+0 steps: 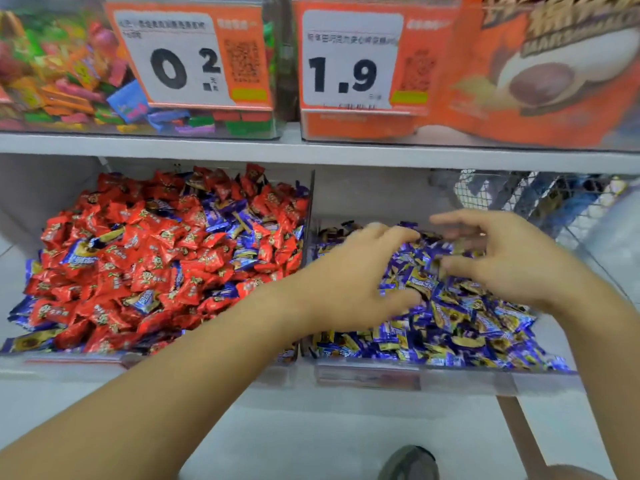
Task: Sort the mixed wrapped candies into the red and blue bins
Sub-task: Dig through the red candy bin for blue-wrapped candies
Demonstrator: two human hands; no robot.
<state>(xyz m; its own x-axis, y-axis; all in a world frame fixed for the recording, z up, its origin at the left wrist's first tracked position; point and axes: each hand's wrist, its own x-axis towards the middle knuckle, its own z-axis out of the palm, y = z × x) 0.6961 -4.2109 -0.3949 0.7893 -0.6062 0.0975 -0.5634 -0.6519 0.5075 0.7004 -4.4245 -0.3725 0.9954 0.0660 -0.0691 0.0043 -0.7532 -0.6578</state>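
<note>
Left hand and right hand both over the blue bin, fingers loosely spread on the blue candies; too blurred, I can't tell if either grips one. Red bin just left: mostly red candies, blue ones mixed in.

Shop: price tags, candy bins.

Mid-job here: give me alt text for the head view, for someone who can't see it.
Both hands, left hand and right hand, fingers spread, reach over the blue candies in the right bin. The left bin holds red candies with blue ones mixed in.
</note>
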